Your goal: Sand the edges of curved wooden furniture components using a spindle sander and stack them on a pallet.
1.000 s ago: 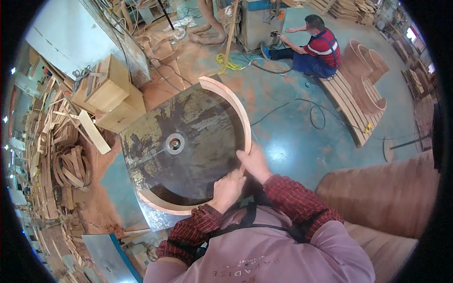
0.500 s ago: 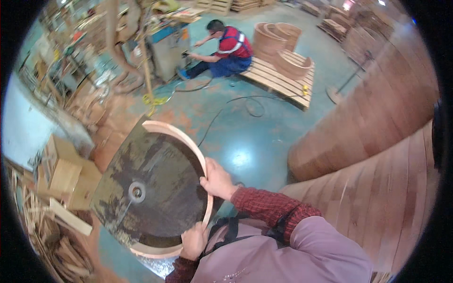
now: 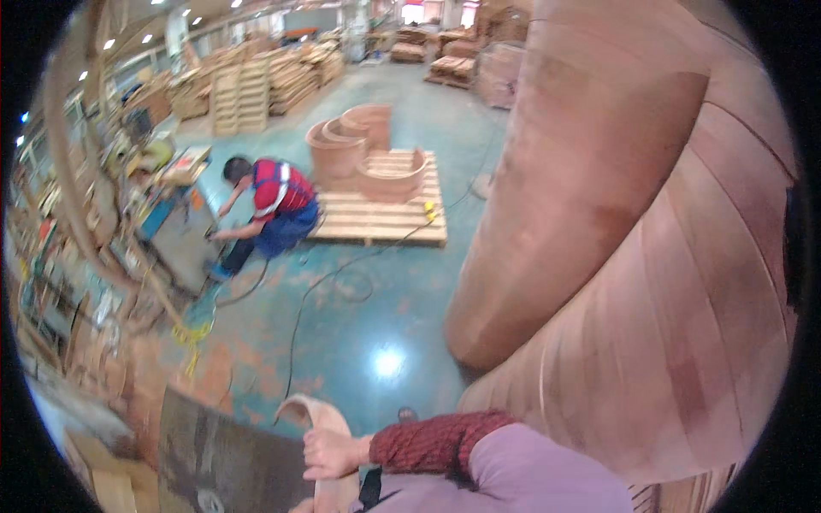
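Note:
My right hand is closed around a pale, curved wooden band, its fingers wrapped over the edge. The band's far end rises beyond the hand and curls to the left. At the lower edge of the picture only a sliver of my left hand shows, closed against the same band. To the left of both hands lies a dark, worn flat machine table with a round pale centre fitting. Most of the band's near part is cut off by the picture's edge.
Tall stacks of curved wooden panels rise close on my right. Ahead, a seated co-worker works beside a pallet holding curved wooden rings. A black cable trails over the floor. Cardboard stands at the lower left.
The view has swung up and to the right, so hands, band and machine table now sit lower in the picture. My right hand still holds the band; my left has mostly left view.

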`<action>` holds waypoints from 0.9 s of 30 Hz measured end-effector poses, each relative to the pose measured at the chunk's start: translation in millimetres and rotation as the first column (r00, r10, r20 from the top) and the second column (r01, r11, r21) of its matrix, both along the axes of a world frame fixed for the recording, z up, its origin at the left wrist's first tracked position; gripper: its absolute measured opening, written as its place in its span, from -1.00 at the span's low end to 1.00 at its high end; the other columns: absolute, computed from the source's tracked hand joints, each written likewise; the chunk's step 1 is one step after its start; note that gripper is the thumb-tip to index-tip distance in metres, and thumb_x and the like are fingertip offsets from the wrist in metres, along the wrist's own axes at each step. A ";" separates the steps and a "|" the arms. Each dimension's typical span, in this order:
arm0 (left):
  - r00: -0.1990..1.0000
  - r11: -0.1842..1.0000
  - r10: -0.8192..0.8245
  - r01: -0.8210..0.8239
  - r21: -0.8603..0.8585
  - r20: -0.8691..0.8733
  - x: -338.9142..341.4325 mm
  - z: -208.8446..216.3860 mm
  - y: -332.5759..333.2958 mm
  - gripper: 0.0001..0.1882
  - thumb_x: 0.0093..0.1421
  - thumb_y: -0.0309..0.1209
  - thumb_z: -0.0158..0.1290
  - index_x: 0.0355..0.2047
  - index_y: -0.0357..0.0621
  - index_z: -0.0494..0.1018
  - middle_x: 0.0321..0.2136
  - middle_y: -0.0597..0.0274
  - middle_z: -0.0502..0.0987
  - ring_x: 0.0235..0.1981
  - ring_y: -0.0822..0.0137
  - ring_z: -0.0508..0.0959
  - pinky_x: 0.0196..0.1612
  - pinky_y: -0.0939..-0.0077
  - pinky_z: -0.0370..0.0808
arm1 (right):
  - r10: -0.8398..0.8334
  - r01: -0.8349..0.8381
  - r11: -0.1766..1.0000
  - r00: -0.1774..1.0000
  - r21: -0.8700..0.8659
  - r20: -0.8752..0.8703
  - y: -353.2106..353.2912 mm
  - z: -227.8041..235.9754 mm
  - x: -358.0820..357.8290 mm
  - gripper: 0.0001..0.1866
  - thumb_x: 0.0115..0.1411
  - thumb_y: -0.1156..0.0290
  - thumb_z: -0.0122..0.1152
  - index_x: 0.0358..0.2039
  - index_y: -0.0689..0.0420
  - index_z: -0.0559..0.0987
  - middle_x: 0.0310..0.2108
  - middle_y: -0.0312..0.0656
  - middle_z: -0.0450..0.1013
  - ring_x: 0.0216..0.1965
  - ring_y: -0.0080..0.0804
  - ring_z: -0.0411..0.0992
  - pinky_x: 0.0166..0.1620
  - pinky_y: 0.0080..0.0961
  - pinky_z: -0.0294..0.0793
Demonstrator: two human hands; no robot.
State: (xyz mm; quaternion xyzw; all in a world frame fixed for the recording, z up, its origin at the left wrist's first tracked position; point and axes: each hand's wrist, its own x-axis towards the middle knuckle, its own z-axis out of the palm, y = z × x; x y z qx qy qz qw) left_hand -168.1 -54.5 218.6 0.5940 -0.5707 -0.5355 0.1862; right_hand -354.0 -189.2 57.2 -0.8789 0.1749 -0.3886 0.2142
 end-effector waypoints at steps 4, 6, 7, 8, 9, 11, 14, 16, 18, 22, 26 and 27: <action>0.980 0.994 -0.104 0.096 0.052 0.171 -67.0 32.2 -54.8 -0.63 0.31 -0.25 0.21 -0.13 -0.41 0.56 -0.40 -0.07 0.60 -0.31 0.32 0.55 -0.17 0.25 0.55 | -0.043 0.039 0.995 0.998 0.088 0.045 -42.3 21.7 -59.8 -0.58 0.31 0.21 0.26 -0.65 0.14 0.50 -0.60 -0.09 0.42 -0.43 -0.02 0.43 -0.19 -0.13 0.40; 0.964 0.988 -0.153 0.148 0.037 0.219 -88.8 43.7 -84.7 -0.62 0.32 -0.25 0.21 -0.11 -0.42 0.56 -0.38 -0.07 0.60 -0.27 0.34 0.56 -0.15 0.26 0.55 | -0.052 0.057 0.995 0.997 0.081 -0.065 -81.6 23.6 -89.6 -0.72 0.35 0.22 0.24 -0.40 0.16 0.55 -0.46 -0.03 0.48 -0.33 0.02 0.49 -0.14 -0.08 0.45; 0.961 0.981 -0.191 0.191 0.018 0.198 -100.5 57.7 -101.6 -0.62 0.32 -0.26 0.20 -0.10 -0.41 0.56 -0.37 -0.04 0.61 -0.27 0.35 0.56 -0.16 0.27 0.55 | -0.044 0.058 0.996 0.984 0.074 -0.175 -102.1 26.8 -104.2 -0.75 0.37 0.22 0.24 -0.16 0.17 0.59 -0.32 0.03 0.55 -0.24 0.06 0.55 -0.09 -0.03 0.50; 0.957 0.972 -0.230 0.234 -0.002 0.176 -112.2 74.3 -120.5 -0.63 0.32 -0.27 0.20 -0.08 -0.40 0.56 -0.37 -0.01 0.62 -0.26 0.36 0.55 -0.16 0.28 0.55 | -0.037 0.059 0.996 0.958 0.070 -0.284 -118.3 29.6 -123.1 -0.63 0.40 0.23 0.23 0.08 0.18 0.64 -0.18 0.08 0.61 -0.14 0.10 0.61 -0.03 0.01 0.56; 0.956 0.966 -0.249 0.256 -0.028 0.157 -117.9 83.8 -135.5 -0.64 0.32 -0.28 0.20 -0.07 -0.39 0.56 -0.36 0.02 0.63 -0.25 0.37 0.55 -0.17 0.29 0.55 | -0.088 0.098 0.993 0.987 0.066 -0.138 -129.0 48.1 -137.3 -0.75 0.38 0.23 0.23 -0.15 0.16 0.60 -0.31 0.03 0.55 -0.22 0.06 0.56 -0.08 -0.02 0.50; 0.964 0.966 -0.259 0.260 -0.005 0.064 -125.6 95.5 -161.1 -0.70 0.36 -0.34 0.18 -0.06 -0.35 0.58 -0.29 0.23 0.63 -0.24 0.43 0.54 -0.18 0.39 0.55 | -0.193 0.179 0.980 0.966 0.093 0.175 -147.2 105.1 -169.1 -0.61 0.35 0.23 0.21 -0.61 0.13 0.53 -0.58 -0.09 0.42 -0.36 -0.01 0.46 -0.18 -0.09 0.39; 0.949 0.941 -0.313 0.306 0.145 0.027 -152.3 133.4 -202.7 -0.75 0.36 -0.36 0.18 -0.08 -0.31 0.58 -0.31 0.29 0.62 -0.29 0.48 0.53 -0.23 0.46 0.53 | -0.346 0.350 0.937 0.931 -0.017 0.120 -192.5 121.5 -239.8 -0.54 0.36 0.21 0.19 -0.68 0.13 0.49 -0.60 -0.08 0.45 -0.41 -0.01 0.48 -0.26 -0.08 0.41; 0.905 0.906 -0.423 0.422 0.030 0.050 -161.9 143.4 -234.1 -0.70 0.40 -0.27 0.15 -0.08 -0.30 0.57 -0.33 0.31 0.61 -0.29 0.44 0.53 -0.22 0.40 0.52 | -0.426 0.429 0.903 0.897 -0.001 0.122 -204.6 143.5 -261.2 -0.48 0.35 0.21 0.22 -0.75 0.13 0.44 -0.66 -0.08 0.44 -0.51 -0.03 0.47 -0.35 -0.10 0.41; 0.867 0.870 -0.483 0.491 -0.047 0.121 -177.9 147.3 -269.9 -0.65 0.43 -0.21 0.09 -0.07 -0.30 0.57 -0.32 0.20 0.63 -0.25 0.34 0.57 -0.15 0.34 0.53 | -0.516 0.512 0.856 0.845 0.068 0.138 -208.7 176.0 -292.7 -0.44 0.34 0.17 0.22 -0.79 0.13 0.45 -0.69 -0.04 0.44 -0.58 0.01 0.46 -0.40 -0.08 0.42; 0.814 0.780 -0.402 0.544 -0.308 0.419 -223.0 135.9 -337.5 -0.75 0.36 -0.35 0.13 -0.05 -0.25 0.59 -0.22 -0.11 0.66 -0.16 -0.02 0.66 -0.06 0.17 0.57 | -0.667 0.674 0.738 0.724 0.024 0.174 -235.5 186.4 -333.7 -0.44 0.31 0.14 0.27 -0.81 0.12 0.49 -0.71 -0.01 0.44 -0.61 0.02 0.47 -0.46 -0.08 0.42; 0.860 0.538 -0.404 0.500 -0.679 0.313 -256.4 96.5 -404.5 -0.77 0.29 -0.42 0.15 -0.07 -0.16 0.66 -0.44 -0.05 0.66 -0.37 -0.06 0.71 -0.27 0.16 0.61 | -0.766 0.780 0.620 0.626 -0.088 0.146 -266.9 206.5 -363.1 -0.45 0.27 0.16 0.31 -0.83 0.10 0.48 -0.73 -0.08 0.44 -0.63 -0.04 0.48 -0.46 -0.11 0.43; 0.860 0.486 -0.419 0.482 -0.729 0.289 -264.6 93.3 -426.3 -0.77 0.30 -0.45 0.14 -0.07 -0.17 0.66 -0.45 -0.04 0.65 -0.39 -0.04 0.71 -0.29 0.19 0.61 | -0.788 0.800 0.588 0.600 -0.118 0.141 -279.4 210.8 -370.0 -0.46 0.27 0.17 0.32 -0.83 0.09 0.48 -0.74 -0.10 0.44 -0.63 -0.06 0.48 -0.47 -0.12 0.43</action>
